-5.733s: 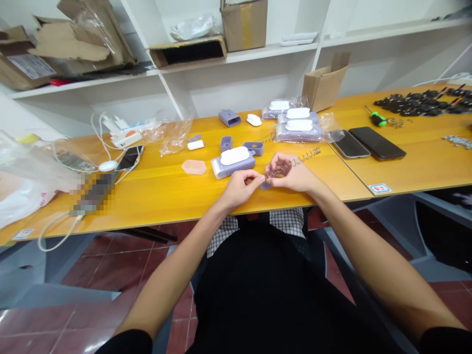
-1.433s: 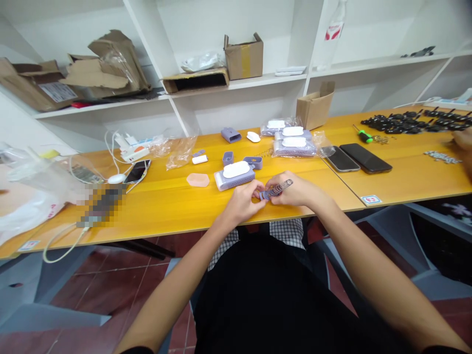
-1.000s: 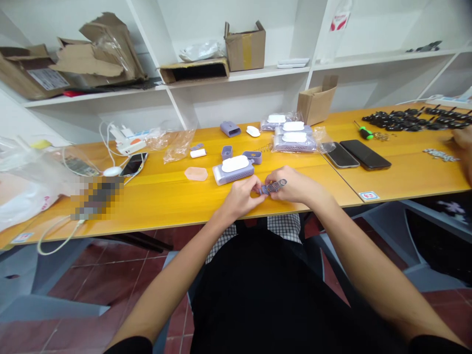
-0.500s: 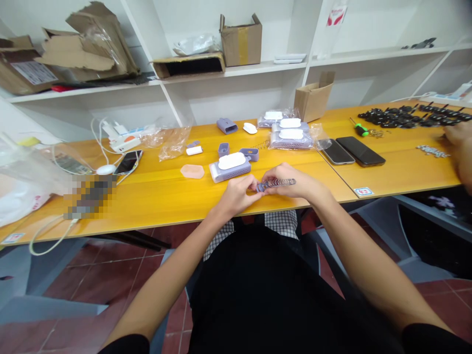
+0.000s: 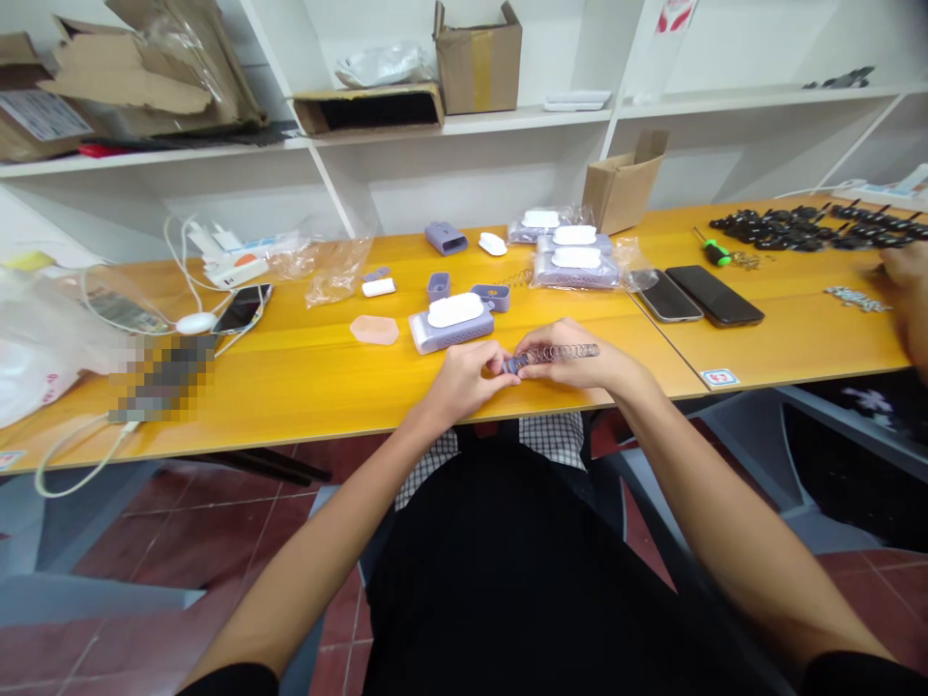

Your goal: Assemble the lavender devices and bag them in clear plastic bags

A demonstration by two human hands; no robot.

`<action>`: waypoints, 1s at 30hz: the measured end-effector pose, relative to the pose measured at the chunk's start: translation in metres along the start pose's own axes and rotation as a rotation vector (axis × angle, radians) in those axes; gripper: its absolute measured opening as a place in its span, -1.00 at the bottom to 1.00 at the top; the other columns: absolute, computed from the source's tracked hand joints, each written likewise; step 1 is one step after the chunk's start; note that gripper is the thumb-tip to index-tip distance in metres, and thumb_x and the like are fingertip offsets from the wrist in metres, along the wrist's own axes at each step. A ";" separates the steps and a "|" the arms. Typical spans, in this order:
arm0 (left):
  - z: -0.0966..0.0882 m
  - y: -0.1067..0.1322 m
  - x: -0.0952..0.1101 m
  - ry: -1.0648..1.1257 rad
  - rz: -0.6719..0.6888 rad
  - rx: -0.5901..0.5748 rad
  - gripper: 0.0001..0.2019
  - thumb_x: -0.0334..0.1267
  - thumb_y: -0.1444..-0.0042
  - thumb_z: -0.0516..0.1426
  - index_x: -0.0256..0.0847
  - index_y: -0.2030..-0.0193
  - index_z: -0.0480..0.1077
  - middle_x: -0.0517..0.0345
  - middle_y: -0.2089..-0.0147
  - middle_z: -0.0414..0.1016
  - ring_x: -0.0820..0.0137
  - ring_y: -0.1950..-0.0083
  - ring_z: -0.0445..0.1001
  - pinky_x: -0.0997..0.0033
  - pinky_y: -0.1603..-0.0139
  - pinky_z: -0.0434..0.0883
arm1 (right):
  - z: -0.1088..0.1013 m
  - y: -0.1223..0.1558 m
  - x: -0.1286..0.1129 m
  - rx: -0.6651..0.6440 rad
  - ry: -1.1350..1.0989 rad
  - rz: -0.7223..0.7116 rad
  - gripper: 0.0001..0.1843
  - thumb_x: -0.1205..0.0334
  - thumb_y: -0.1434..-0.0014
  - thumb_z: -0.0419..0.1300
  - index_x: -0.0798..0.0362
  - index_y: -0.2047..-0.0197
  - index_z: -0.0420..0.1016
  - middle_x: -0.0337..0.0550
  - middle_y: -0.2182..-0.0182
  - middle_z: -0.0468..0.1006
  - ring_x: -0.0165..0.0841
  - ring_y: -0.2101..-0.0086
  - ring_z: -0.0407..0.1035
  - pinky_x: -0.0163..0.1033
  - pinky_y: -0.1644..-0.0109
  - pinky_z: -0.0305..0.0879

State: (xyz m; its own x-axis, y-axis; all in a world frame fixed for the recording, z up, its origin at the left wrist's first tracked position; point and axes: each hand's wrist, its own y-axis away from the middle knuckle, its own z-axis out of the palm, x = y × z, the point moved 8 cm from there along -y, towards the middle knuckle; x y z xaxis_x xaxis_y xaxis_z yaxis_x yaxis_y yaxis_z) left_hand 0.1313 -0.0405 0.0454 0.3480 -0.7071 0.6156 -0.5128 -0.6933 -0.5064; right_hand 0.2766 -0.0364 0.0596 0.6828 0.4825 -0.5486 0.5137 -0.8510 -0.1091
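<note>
My left hand (image 5: pixel 468 380) pinches a small purple-grey plastic piece (image 5: pixel 515 364) near the table's front edge. A thin metal coil spring (image 5: pixel 576 352) runs from that piece to the right, across the fingers of my right hand (image 5: pixel 569 360), which are closed on it. Just beyond my hands lies a purple-grey case with a white oval top (image 5: pixel 454 321). Behind it are a small open purple-grey cup (image 5: pixel 438 287), a purple-grey open part (image 5: pixel 493 297) and another coil spring (image 5: pixel 516 278). To the left rests a flat pinkish piece (image 5: pixel 374 330).
Bagged purple-grey cases (image 5: pixel 576 266) lie farther back. Two phones (image 5: pixel 714 295), a green screwdriver (image 5: pixel 716 253) and many black parts (image 5: pixel 779 230) are on the right, near another person's hand (image 5: pixel 906 280). A power strip (image 5: pixel 232 266) with cables stands left; shelves (image 5: pixel 464 124) hold boxes.
The spring now sticks out farther to the right past my right hand, its coils more spread. My hands stay almost in place; the view has shifted slightly.
</note>
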 end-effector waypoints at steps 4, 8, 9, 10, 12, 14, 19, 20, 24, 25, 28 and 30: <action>0.000 0.000 0.000 0.038 -0.005 0.002 -0.61 -0.24 -0.13 0.38 -0.16 0.47 0.23 0.15 0.36 0.57 0.25 0.16 0.64 0.31 0.14 0.44 | 0.001 -0.001 0.000 0.025 -0.028 -0.007 -0.83 0.17 -0.19 0.42 0.00 0.15 0.74 -0.15 0.30 0.75 -0.27 0.32 0.56 -0.19 0.18 0.37; -0.002 0.000 0.002 0.102 0.008 0.016 -0.60 -0.25 -0.12 0.39 -0.16 0.49 0.21 0.14 0.35 0.57 0.24 0.14 0.64 0.30 0.12 0.45 | 0.001 -0.002 -0.001 0.056 -0.072 -0.037 -0.84 0.17 -0.18 0.43 0.00 0.17 0.75 -0.15 0.31 0.75 -0.29 0.33 0.56 -0.20 0.18 0.38; -0.003 0.000 0.003 0.111 0.014 0.019 -0.59 -0.25 -0.13 0.39 -0.16 0.50 0.21 0.13 0.34 0.58 0.24 0.14 0.63 0.29 0.12 0.45 | 0.002 -0.002 -0.001 0.060 -0.080 -0.040 -0.84 0.17 -0.18 0.43 0.00 0.17 0.75 -0.15 0.31 0.75 -0.30 0.34 0.56 -0.20 0.19 0.38; -0.003 0.000 0.004 0.116 0.023 0.023 -0.59 -0.24 -0.14 0.38 -0.16 0.50 0.21 0.12 0.33 0.58 0.24 0.14 0.63 0.29 0.12 0.45 | 0.002 -0.002 -0.001 0.061 -0.086 -0.040 -0.84 0.16 -0.19 0.42 -0.01 0.17 0.75 -0.15 0.31 0.75 -0.30 0.35 0.55 -0.20 0.20 0.38; -0.004 -0.001 0.006 0.113 0.038 0.024 -0.58 -0.24 -0.15 0.37 -0.17 0.51 0.20 0.11 0.31 0.58 0.25 0.14 0.61 0.28 0.12 0.44 | 0.001 -0.002 -0.001 0.068 -0.095 -0.039 -0.85 0.16 -0.18 0.42 -0.01 0.17 0.75 -0.16 0.33 0.74 -0.31 0.37 0.54 -0.20 0.23 0.38; -0.004 -0.002 0.007 0.092 0.049 0.021 -0.59 -0.24 -0.15 0.38 -0.18 0.51 0.23 0.11 0.29 0.57 0.27 0.16 0.59 0.28 0.12 0.44 | 0.000 -0.002 -0.002 0.079 -0.106 -0.049 -0.85 0.18 -0.17 0.43 -0.01 0.17 0.75 -0.17 0.34 0.74 -0.31 0.37 0.54 -0.20 0.22 0.38; -0.004 -0.003 0.004 0.140 0.025 0.063 -0.72 -0.22 -0.08 0.42 -0.20 0.39 0.40 0.05 0.10 0.55 0.27 0.08 0.55 0.19 0.00 0.52 | -0.003 -0.003 -0.006 0.125 -0.130 -0.112 -0.87 0.19 -0.16 0.44 -0.04 0.19 0.75 -0.16 0.30 0.73 -0.29 0.33 0.55 -0.17 0.17 0.40; -0.004 -0.003 -0.001 0.205 -0.023 0.075 -0.71 -0.21 -0.06 0.44 -0.21 0.34 0.41 0.04 0.07 0.54 0.28 0.08 0.57 0.19 0.02 0.54 | -0.004 -0.003 -0.005 0.139 -0.145 -0.119 -0.86 0.18 -0.16 0.44 -0.04 0.18 0.75 -0.16 0.30 0.73 -0.28 0.33 0.55 -0.16 0.17 0.40; 0.009 0.000 -0.021 0.496 -0.271 0.019 -0.55 -0.21 0.06 0.50 -0.19 0.17 0.36 0.13 0.22 0.57 0.34 0.26 0.62 0.28 0.20 0.58 | -0.002 -0.004 -0.003 0.178 -0.253 -0.149 -0.83 0.18 -0.17 0.43 -0.04 0.15 0.73 -0.14 0.27 0.72 -0.26 0.30 0.55 -0.14 0.14 0.43; 0.013 0.001 -0.024 0.548 -0.307 -0.006 -0.52 -0.21 0.08 0.51 -0.18 0.14 0.35 0.17 0.27 0.57 0.35 0.29 0.62 0.30 0.22 0.58 | -0.001 -0.004 -0.003 0.182 -0.276 -0.160 -0.83 0.18 -0.17 0.43 -0.04 0.14 0.73 -0.14 0.26 0.72 -0.26 0.29 0.55 -0.13 0.13 0.43; 0.017 0.001 -0.028 0.676 -0.366 -0.022 -0.46 -0.22 0.11 0.52 -0.17 0.10 0.33 0.18 0.29 0.59 0.35 0.29 0.64 0.32 0.23 0.59 | 0.000 -0.005 -0.002 0.200 -0.310 -0.183 -0.82 0.18 -0.17 0.44 -0.06 0.13 0.73 -0.14 0.26 0.70 -0.25 0.28 0.54 -0.10 0.11 0.44; 0.016 0.001 -0.030 0.728 -0.393 -0.007 -0.43 -0.21 0.14 0.54 -0.17 0.10 0.32 0.16 0.26 0.61 0.35 0.27 0.65 0.30 0.19 0.60 | 0.000 -0.005 0.000 0.217 -0.324 -0.185 -0.81 0.14 -0.16 0.46 -0.08 0.13 0.74 -0.13 0.24 0.66 -0.24 0.27 0.52 -0.07 0.11 0.45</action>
State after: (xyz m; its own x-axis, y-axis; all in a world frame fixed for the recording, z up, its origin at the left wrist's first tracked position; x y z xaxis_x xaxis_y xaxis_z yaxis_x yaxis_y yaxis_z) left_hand 0.1328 -0.0223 0.0162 -0.0910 -0.1443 0.9853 -0.4652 -0.8687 -0.1702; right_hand 0.2742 -0.0320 0.0603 0.3732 0.5707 -0.7314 0.4674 -0.7967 -0.3832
